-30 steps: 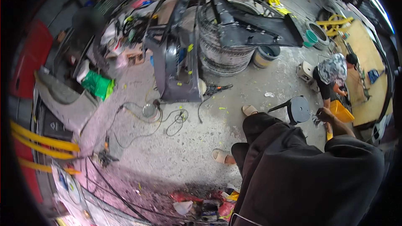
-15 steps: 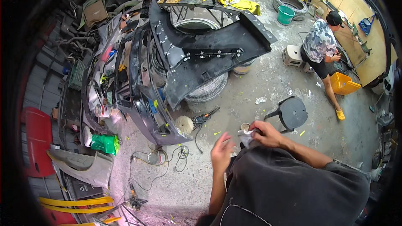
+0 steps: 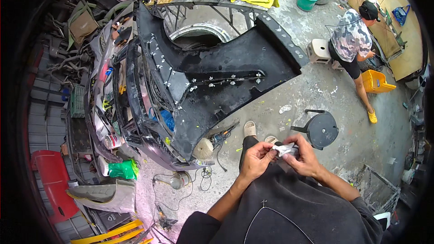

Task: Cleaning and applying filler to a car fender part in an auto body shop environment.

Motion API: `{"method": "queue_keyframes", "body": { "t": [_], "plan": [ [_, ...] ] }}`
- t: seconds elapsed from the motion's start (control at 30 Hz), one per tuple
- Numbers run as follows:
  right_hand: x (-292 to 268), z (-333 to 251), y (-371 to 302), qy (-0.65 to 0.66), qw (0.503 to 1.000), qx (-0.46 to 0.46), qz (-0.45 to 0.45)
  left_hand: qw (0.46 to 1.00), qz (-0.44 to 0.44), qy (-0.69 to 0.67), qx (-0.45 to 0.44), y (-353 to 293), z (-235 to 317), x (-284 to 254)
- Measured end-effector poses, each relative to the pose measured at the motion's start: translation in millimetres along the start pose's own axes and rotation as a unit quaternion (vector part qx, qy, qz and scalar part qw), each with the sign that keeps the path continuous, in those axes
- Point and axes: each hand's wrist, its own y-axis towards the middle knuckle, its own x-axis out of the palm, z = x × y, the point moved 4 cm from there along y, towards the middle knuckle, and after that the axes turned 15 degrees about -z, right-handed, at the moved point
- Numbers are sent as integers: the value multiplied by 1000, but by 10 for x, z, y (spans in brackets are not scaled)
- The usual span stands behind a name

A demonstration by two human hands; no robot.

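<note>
— Hands' pose?
— Left hand (image 3: 257, 159) and right hand (image 3: 304, 157) meet fingertip to fingertip, both pinched shut on a crumpled white scrap (image 3: 285, 149).
— Its axis?
— Lies crosswise between them, left to right.

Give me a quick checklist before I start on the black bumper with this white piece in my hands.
1. Both hands on the white piece: ok. The left hand and right hand pinch it between them.
2. What the piece is, paper or cloth: cannot tell, too small.
3. Black bumper propped within view ahead: ok.
4. Floor underfoot: not ok. A power tool with its cord lies right by the feet.
5. Black stool beside the right hand: ok, upright.
6. Other person clear of the bumper: ok, bent over a yellow crate.
</note>
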Motion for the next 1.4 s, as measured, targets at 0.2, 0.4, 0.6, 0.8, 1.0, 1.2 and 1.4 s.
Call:
{"method": "queue_keyframes", "body": {
  "t": [0.2,0.4,0.6,0.8,1.0,1.2,1.4],
  "plan": [
    [51,-47,642,185,981,-31,55,996,-66,-47,30,458,324,-464],
    [-304,399,935,1,999,47,17,989,-53,22,-138,1123,665,-1170],
    [-1128,2719,-460,4,903,404,148,890,452,38,44,2476,1085,-4068],
    [-1677,3362,-2975,-42,797,593,106,760,620,190,-47,3331,750,-5720],
    [-2229,3722,-1488,-36,833,552,25,758,641,116,32,3284,764,-5427],
    [-3041,3919,-159,-86,866,487,-68,749,576,321,-61,2102,837,-3577],
    [-3356,3716,1082,-152,884,421,-133,684,702,180,-86,105,329,-2102]
  ]
}}
